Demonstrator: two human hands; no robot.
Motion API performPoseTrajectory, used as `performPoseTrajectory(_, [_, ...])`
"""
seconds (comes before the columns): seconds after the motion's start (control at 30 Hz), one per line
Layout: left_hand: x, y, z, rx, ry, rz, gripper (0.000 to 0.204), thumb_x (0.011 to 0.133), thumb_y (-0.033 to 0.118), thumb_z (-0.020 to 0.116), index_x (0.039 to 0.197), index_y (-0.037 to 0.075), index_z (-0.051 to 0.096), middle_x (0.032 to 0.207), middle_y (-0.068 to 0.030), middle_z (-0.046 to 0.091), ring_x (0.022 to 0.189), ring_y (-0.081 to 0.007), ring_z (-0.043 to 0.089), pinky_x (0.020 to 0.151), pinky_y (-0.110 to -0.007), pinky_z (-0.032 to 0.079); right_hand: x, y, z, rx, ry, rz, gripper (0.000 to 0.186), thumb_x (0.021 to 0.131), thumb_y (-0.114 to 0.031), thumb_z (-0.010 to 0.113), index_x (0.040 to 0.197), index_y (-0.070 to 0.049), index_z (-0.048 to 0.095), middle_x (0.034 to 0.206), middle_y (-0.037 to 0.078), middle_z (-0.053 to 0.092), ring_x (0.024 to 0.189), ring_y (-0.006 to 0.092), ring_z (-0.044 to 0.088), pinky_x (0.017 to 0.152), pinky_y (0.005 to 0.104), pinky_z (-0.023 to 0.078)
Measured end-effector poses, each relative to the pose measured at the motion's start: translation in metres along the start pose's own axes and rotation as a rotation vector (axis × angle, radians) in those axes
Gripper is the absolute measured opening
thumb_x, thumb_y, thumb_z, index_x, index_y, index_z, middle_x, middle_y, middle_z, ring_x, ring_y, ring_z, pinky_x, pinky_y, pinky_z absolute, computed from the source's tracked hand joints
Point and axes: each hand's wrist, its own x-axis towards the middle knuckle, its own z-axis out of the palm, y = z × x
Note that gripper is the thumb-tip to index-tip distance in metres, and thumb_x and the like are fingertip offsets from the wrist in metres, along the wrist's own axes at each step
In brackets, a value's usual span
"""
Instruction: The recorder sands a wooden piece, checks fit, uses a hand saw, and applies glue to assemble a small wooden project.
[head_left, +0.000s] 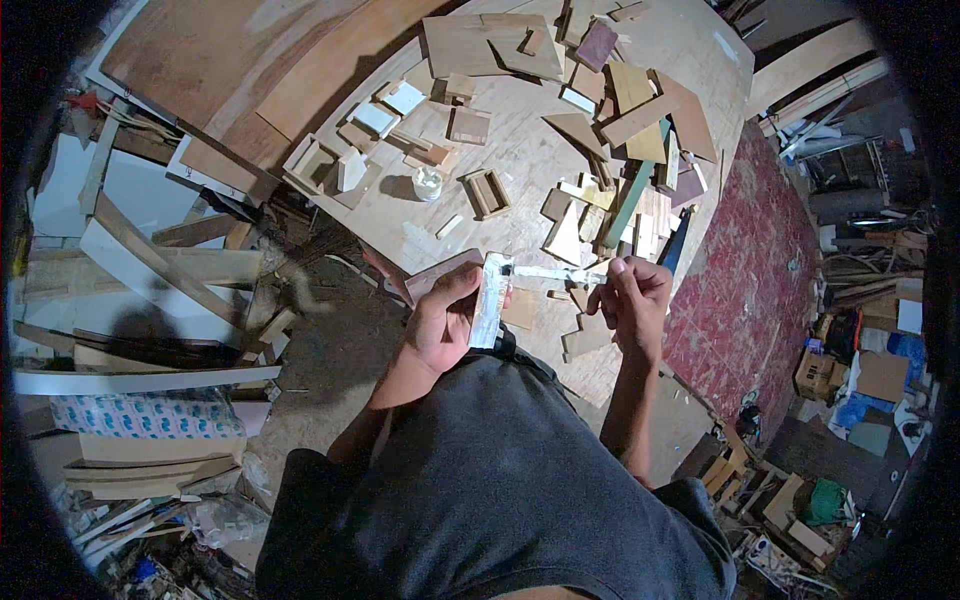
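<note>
My left hand [440, 322] grips a small wooden block [488, 310] whose upper face is smeared with something white and wet-looking. Between the thumb and fingers of my right hand [637, 303] is a thin, flat stick [552, 273], also coated white. Its far end meets the block near the top edge. Ahead on the table stands a small open jar [427, 183] with white contents. To its right lies a little open wooden frame [486, 194], and a short white-faced strip [449, 227] rests below them.
A pale wooden worktable [530, 120] bears many offcuts, with a heap at the right including a long green strip [636, 203]. Small open boxes [312, 165] sit at the left edge. Stacked boards [130, 260] stand left; a worn red surface [740, 270] lies right.
</note>
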Motion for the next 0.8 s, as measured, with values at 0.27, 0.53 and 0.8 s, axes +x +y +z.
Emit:
performPoseTrajectory(0.27, [-0.003, 0.000, 0.006, 0.008, -0.033, 0.009, 0.050, 0.087, 0.029, 0.069, 0.118, -0.006, 0.053, 0.101, -0.0181, 0.061, 0.089, -0.0245, 0.060, 0.081, -0.034, 0.049, 0.004, -0.005, 0.014, -0.089, 0.028, 0.012, 0.036, 0.095, -0.012, 0.060, 0.061, -0.001, 0.053, 0.052, 0.005, 0.052, 0.034, 0.0094, 0.043, 0.040, 0.0291, 0.045])
performPoseTrajectory(0.53, [-0.004, 0.001, 0.001, -0.031, -0.023, -0.009, 0.027, 0.090, 0.024, 0.064, 0.103, 0.000, 0.063, 0.095, -0.0137, 0.067, 0.088, -0.0218, 0.066, 0.083, -0.033, 0.051, 0.001, 0.000, 0.005, 0.045, 0.039, -0.037, 0.037, 0.095, -0.014, 0.061, 0.061, -0.001, 0.054, 0.052, 0.005, 0.052, 0.035, 0.0097, 0.046, 0.037, 0.0260, 0.042])
performPoseTrajectory(0.8, [-0.005, 0.004, 0.006, -0.041, -0.064, -0.016, 0.028, 0.089, 0.024, 0.065, 0.104, 0.001, 0.062, 0.095, -0.0139, 0.067, 0.088, -0.0217, 0.066, 0.083, -0.033, 0.051, -0.003, 0.008, 0.012, -0.084, -0.084, -0.001, 0.039, 0.095, -0.013, 0.060, 0.059, -0.002, 0.050, 0.048, 0.003, 0.048, 0.034, 0.0081, 0.041, 0.042, 0.0293, 0.049])
